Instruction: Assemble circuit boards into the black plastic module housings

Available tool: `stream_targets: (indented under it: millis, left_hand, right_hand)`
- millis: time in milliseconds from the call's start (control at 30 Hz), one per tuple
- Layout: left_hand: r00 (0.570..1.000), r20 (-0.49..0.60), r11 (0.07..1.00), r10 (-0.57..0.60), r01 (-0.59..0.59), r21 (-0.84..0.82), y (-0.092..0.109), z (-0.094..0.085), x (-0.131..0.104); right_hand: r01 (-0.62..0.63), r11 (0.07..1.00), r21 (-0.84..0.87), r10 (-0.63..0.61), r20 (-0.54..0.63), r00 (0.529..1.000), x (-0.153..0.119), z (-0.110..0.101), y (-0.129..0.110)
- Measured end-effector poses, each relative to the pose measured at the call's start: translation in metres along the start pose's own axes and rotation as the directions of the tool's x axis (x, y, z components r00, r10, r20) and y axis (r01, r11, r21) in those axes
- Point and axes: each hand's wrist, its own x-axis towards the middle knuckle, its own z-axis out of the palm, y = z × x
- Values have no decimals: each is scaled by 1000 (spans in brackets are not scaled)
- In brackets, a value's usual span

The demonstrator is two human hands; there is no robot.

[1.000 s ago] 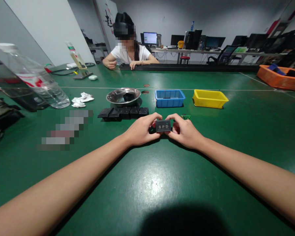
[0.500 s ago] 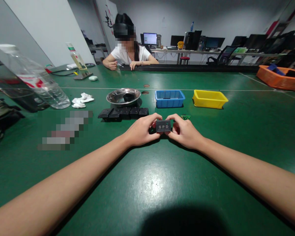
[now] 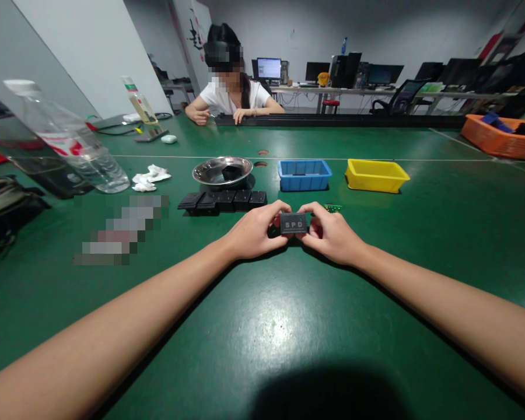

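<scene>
Between my two hands is a small black box marked "SPD" (image 3: 293,224), its lettered face toward me. My left hand (image 3: 262,229) grips its left end with thumb and fingers, and my right hand (image 3: 332,233) grips the right end the same way. Just behind my right hand, a small green circuit board (image 3: 333,208) lies partly hidden on the table. A row of several black box-like pieces (image 3: 222,201) sits beyond my left hand. Behind that row stands a round metal dish (image 3: 201,173) holding a black piece (image 3: 231,172).
Past my hands stand a blue bin (image 3: 305,182) and a yellow bin (image 3: 378,181). An orange basket (image 3: 499,143) is at far right. Water bottle (image 3: 83,154), crumpled tissue (image 3: 151,177) and a bag (image 3: 9,204) lie left on the green table (image 3: 262,350). Opposite sits another person (image 3: 234,96).
The whole view has shifted slightly, so everything appears a little further right. Both hands keep the same grip on the black SPD box.
</scene>
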Motion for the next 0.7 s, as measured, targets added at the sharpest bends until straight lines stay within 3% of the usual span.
stream_targets:
  millis: [700]
  left_hand:
    - [1000,-1,1000,9,-9,-22,1,0,0]
  right_hand:
    - [-6,1000,10,6,11,1000,0,1,2]
